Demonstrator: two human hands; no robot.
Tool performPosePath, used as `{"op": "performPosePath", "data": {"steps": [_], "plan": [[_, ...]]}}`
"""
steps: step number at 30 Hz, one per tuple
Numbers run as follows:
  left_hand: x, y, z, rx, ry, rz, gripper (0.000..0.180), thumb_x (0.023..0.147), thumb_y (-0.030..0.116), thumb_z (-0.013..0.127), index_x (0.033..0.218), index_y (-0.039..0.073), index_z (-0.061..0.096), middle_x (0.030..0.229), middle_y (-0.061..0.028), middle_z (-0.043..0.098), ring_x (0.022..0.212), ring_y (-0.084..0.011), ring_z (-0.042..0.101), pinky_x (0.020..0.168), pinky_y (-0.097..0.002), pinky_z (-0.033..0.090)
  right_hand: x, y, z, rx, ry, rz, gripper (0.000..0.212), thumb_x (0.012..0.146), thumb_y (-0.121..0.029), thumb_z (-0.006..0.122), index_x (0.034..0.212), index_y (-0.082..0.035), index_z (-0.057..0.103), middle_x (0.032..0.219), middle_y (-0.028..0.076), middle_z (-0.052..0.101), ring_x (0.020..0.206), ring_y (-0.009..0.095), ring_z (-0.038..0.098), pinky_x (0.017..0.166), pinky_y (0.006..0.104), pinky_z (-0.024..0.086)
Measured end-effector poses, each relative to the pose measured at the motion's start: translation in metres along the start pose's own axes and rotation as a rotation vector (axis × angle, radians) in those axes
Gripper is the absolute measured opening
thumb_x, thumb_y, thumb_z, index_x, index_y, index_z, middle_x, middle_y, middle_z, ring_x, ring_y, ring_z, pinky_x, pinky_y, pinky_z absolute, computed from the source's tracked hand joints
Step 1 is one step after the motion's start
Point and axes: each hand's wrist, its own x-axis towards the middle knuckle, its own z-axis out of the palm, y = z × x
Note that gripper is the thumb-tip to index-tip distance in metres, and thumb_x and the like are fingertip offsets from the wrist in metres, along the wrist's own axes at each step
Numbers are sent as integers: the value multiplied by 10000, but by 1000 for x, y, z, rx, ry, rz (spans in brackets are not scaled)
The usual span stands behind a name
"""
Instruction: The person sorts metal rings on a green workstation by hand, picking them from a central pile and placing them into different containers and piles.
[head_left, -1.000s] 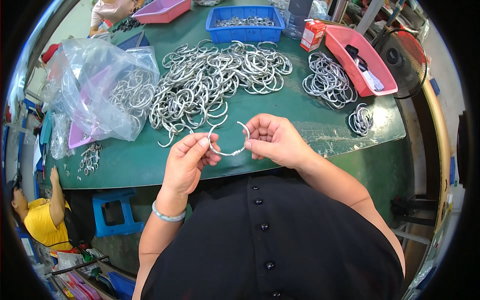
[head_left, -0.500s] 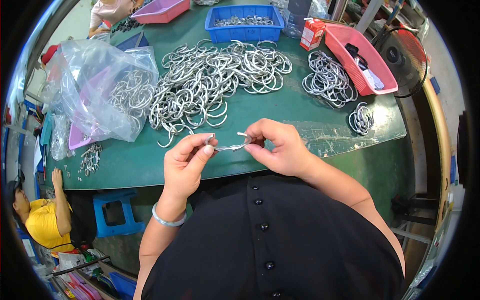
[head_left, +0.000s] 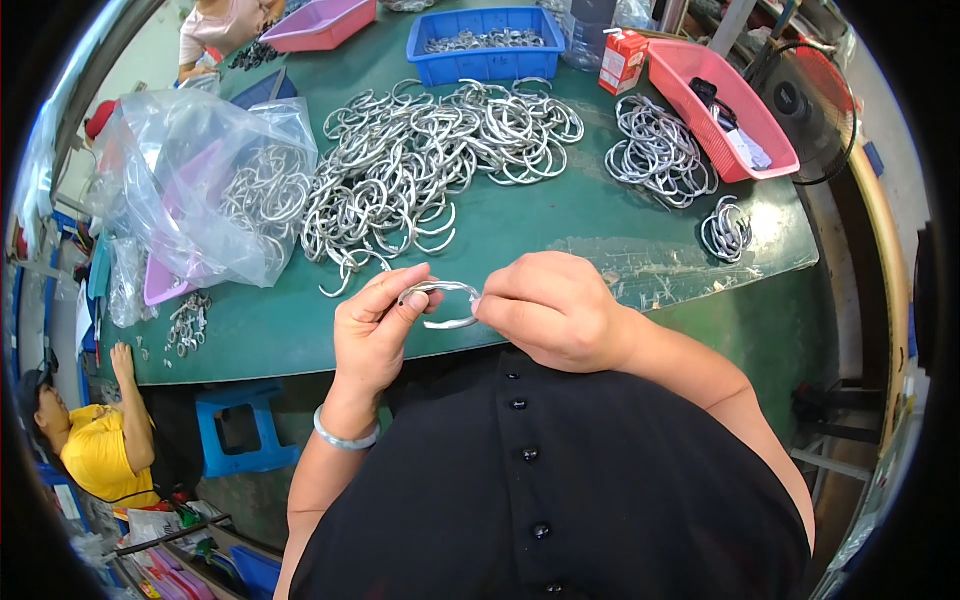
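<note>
Between my two hands, over the near edge of the green table, is a silver open cuff bangle (head_left: 447,288). My left hand (head_left: 375,325) pinches one side of it between thumb and fingers. At its other side, the curled fingers of my right hand (head_left: 550,312) grip the metal. The bangle's gap faces toward my left hand, one free end pointing that way. A large heap of similar silver bangles (head_left: 430,150) lies just beyond my hands. To the right are a smaller pile of bangles (head_left: 660,155) and a little bunch of bangles (head_left: 726,230).
A blue bin (head_left: 485,62) of metal pieces stands at the back. At right are a pink basket (head_left: 715,120), a red carton (head_left: 623,62) and a fan (head_left: 800,105). A plastic bag (head_left: 180,170) with bangles lies left. A person in yellow (head_left: 105,450) sits beside a blue stool (head_left: 240,430).
The bangle has turned in my hands, its gap now facing left instead of away from me. My right hand has rolled over, with its fingers curled more tightly around the metal.
</note>
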Motion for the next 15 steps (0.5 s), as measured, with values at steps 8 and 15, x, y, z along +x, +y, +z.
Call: {"op": "performPosePath", "data": {"steps": [8, 15], "plan": [[0, -7, 2, -312, -27, -137, 245, 797, -35, 535, 1040, -21, 565, 943, -141, 593, 819, -193, 606, 718, -273, 501, 5, -4, 2, -3, 28, -100, 199, 642, -92, 582, 825, -14, 577, 777, 75, 552, 623, 195, 556, 516, 295, 439], [0, -5, 4, -369, -41, -152, 251, 801, -29, 533, 1051, -28, 553, 919, -141, 603, 809, -186, 608, 717, -270, 504, 6, -5, 2, -6, 32, -112, 200, 651, -102, 571, 831, -14, 572, 784, 69, 551, 629, 190, 552, 520, 291, 436]]}}
